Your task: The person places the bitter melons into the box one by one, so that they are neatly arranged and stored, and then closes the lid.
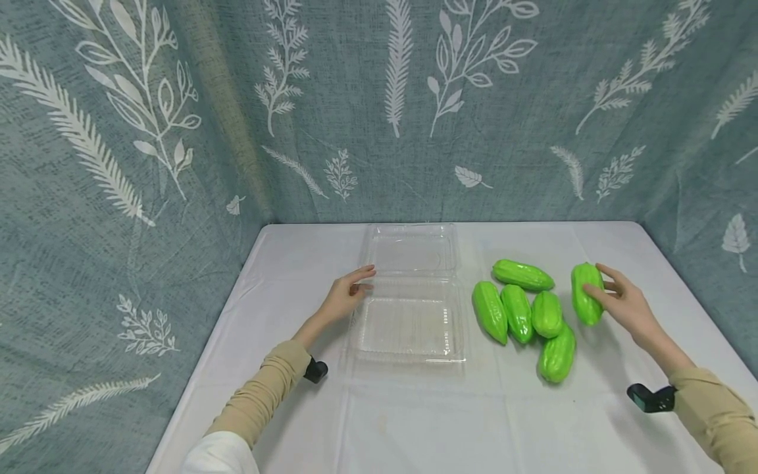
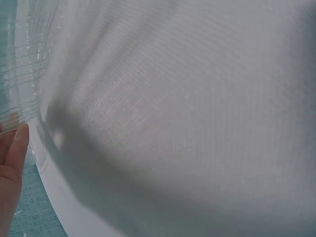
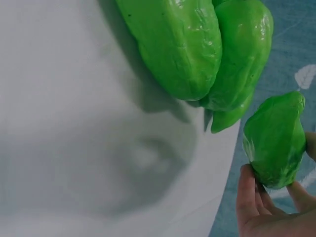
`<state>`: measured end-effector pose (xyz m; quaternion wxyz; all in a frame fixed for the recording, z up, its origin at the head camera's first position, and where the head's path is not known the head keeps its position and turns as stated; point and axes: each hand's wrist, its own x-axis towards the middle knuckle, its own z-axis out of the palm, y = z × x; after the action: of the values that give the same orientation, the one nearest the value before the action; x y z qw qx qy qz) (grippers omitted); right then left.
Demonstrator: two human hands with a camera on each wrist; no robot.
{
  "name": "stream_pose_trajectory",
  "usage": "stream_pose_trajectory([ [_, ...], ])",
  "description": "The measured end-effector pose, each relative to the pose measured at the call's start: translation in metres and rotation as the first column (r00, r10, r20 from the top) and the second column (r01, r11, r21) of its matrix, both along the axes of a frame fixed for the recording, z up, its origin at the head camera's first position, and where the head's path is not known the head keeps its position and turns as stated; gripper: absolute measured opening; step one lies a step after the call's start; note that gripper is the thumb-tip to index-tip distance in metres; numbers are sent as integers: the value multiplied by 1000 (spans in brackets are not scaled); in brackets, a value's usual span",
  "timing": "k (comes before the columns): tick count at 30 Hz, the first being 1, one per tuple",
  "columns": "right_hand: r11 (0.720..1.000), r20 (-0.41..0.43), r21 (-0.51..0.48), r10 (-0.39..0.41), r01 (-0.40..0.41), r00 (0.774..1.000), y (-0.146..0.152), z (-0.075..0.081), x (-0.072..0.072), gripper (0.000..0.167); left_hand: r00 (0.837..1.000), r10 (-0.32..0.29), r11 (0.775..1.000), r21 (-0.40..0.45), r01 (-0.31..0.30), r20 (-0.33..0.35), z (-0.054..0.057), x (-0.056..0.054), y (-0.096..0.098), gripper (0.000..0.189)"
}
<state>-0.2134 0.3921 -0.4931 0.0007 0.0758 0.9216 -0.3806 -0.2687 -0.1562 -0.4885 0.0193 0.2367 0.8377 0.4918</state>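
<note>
My right hand (image 1: 624, 304) grips a glossy green, ribbed fruit-like piece (image 1: 585, 293), raised above the right side of the table. In the right wrist view, the fingers and thumb curl round the lower part of this piece (image 3: 276, 140). Several matching green pieces (image 1: 490, 313) lie clustered to its left. My left hand (image 1: 345, 295) is at the left edge of a clear plastic clamshell box (image 1: 408, 322), near the fold between base and lid. The left wrist view shows its fingertips pinching the box's clear rim (image 2: 22, 106).
The box lies opened out, its lid (image 1: 412, 250) toward the back edge. A white cloth covers the table (image 1: 426, 421). Blue-green leaf-patterned curtains (image 1: 367, 164) hang behind the table and at both sides.
</note>
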Motion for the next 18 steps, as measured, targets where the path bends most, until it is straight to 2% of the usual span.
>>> stream_pose_trajectory([
  [3,1000,-24,-22,-9,9,1000,18,-26,-16,79,1000,7,1000,-7,-7,-9,-1,0,0,43],
  [5,999,-19,-26,-27,26,999,17,-27,-19,79,1000,14,1000,-17,-14,-16,-1,-1,1,43],
  [6,999,-9,-34,-36,35,999,12,-22,-19,80,1000,16,1000,-22,-17,-20,-1,-1,1,42],
  [10,995,18,-87,-42,44,999,-24,21,-4,84,999,20,999,-33,-21,-30,-1,-1,1,41],
  [13,988,13,-157,-8,10,1000,-50,52,8,85,999,24,999,-35,-25,-36,-1,-1,1,41],
  [16,985,4,-170,-18,19,1000,-69,69,14,82,999,28,999,-40,-30,-45,-2,-1,1,41],
  [18,981,1,-191,6,-5,1000,-75,75,16,82,999,26,999,-38,-28,-47,-2,-2,1,41],
])
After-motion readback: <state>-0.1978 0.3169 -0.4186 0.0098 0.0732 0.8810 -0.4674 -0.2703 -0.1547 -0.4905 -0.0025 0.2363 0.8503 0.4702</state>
